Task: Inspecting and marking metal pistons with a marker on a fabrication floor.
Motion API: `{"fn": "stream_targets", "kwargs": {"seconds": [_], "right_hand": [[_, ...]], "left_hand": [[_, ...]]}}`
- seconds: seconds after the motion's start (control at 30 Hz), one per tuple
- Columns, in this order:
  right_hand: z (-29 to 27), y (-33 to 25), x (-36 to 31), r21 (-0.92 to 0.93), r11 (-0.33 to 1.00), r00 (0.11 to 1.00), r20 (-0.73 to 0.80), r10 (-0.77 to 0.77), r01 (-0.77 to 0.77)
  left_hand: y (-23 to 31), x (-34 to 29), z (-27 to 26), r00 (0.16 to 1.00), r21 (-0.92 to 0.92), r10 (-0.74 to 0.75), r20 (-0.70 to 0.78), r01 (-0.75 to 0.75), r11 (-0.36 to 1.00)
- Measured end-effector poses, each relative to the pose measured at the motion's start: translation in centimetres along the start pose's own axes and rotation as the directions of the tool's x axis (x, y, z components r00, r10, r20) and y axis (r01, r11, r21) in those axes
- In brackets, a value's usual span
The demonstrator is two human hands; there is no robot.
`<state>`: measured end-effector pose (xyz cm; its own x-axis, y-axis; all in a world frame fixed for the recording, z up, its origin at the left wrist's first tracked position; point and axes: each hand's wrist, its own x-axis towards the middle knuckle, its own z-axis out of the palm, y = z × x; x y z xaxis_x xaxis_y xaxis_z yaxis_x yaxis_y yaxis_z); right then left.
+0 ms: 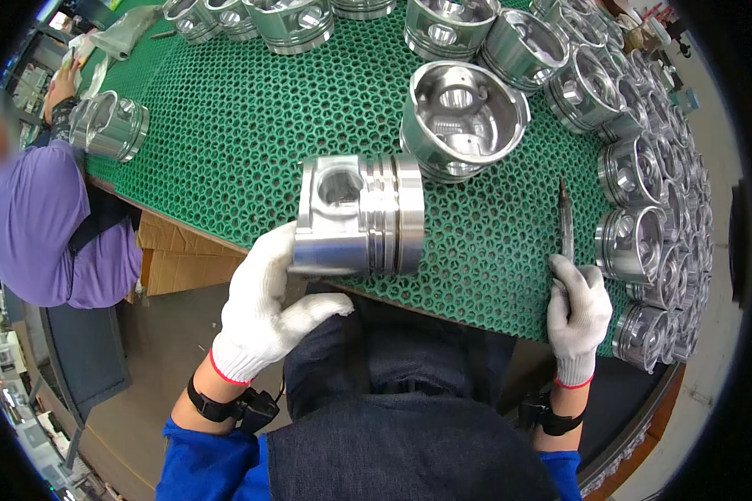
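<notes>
so the piston (334, 242) is lying on its side at the near edge of the desk (485, 280), open skirt end toward the left grip (261, 307), grooved crown end facing right. pin hole is turned upward, so the bore and the ring grooves are both easy to see from above.

the left grip, in a white glove, has its fingers at the skirt end while the thumb sticks out below, apart from the metal. fingertips are hidden, so i can't tell if it's really clamped or just steadying the thing. my guess is that end gets used because it leaves the grooves uncovered.

right grip (578, 319) is closed around the near end of a slim tool (566, 230), dark pointed tip aimed away from the body. held that far back, the tip stays out in plain view.

another piston (464, 125) stands just beyond, hollow end up, and loads more pistons (631, 242) crowd the right side, probably so the middle is free for working. the green honeycomb mat (234, 134) underneath likely saves the shiny metal from scratches.
</notes>
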<state>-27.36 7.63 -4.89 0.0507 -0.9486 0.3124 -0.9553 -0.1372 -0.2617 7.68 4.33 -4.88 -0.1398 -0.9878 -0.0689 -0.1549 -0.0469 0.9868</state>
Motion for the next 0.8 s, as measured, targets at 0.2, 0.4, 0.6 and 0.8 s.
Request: {"fn": "stream_targets", "kwargs": {"seconds": [0.2,0.4,0.6,0.8], "right_hand": [[-0.5,0.1,0.7,-0.026,0.999,0.999,0.036,0.02,-0.019],[-1.5,-1.9,2.3,-0.09,0.995,0.997,-0.071,0.044,-0.05],[-1.8,-5.2,3.0,0.01,0.996,0.995,0.041,-0.086,0.086],[-2.1,-6.6,2.9,0.058,0.984,0.976,0.131,-0.172,0.166]], "left_hand": [[0.6,2.8,-0.1,0.948,0.371,0.313,-0.057,-0.271,0.888],[-0.9,4.9,-1.0,0.921,0.47,0.33,0.206,-0.389,0.792],[2.1,2.5,-0.5,0.981,-0.685,-0.165,0.098,0.187,0.704],[2.2,-1.6,-0.3,0.934,-0.946,-0.249,0.257,0.295,0.132]]}}
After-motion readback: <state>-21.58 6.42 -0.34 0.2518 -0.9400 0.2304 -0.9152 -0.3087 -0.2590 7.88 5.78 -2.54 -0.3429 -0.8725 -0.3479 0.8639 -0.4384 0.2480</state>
